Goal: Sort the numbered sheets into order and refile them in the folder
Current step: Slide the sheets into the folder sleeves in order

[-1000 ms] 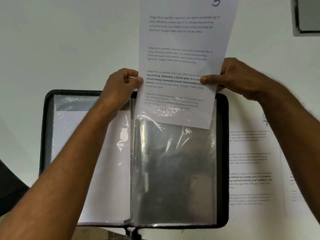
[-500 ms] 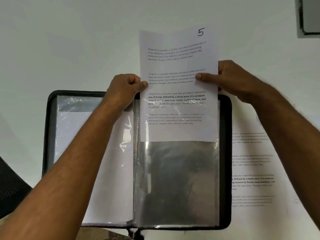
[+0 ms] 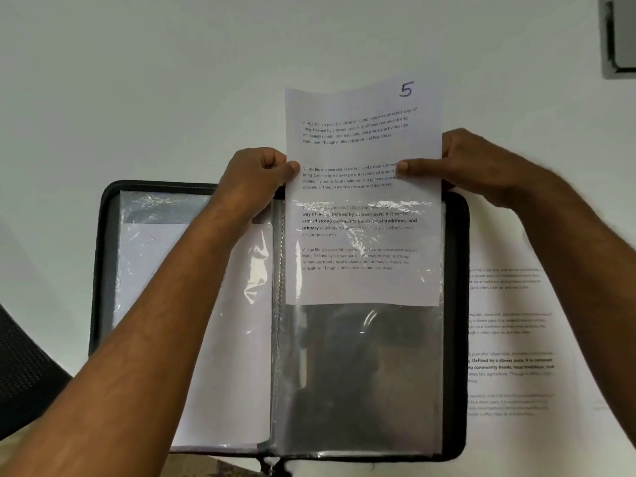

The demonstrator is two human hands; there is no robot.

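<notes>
Both hands pinch the paper (image 3: 361, 201) marked 5. The left hand (image 3: 256, 180) grips its left edge, the right hand (image 3: 475, 166) its right edge. Below the fingers, the paper sits halfway inside a clear pocket (image 3: 361, 373) of the open folder (image 3: 106, 270).

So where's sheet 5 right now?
Centre of the head view: sheet 5 is halfway into the folder's right-hand sleeve, held by both hands.

A pale white table (image 3: 137, 98) fills the view under soft light; a dark mesh chair (image 3: 24, 373) sits below-left of the left hand, a grey fixture (image 3: 621, 36) above-right of the right hand.
</notes>
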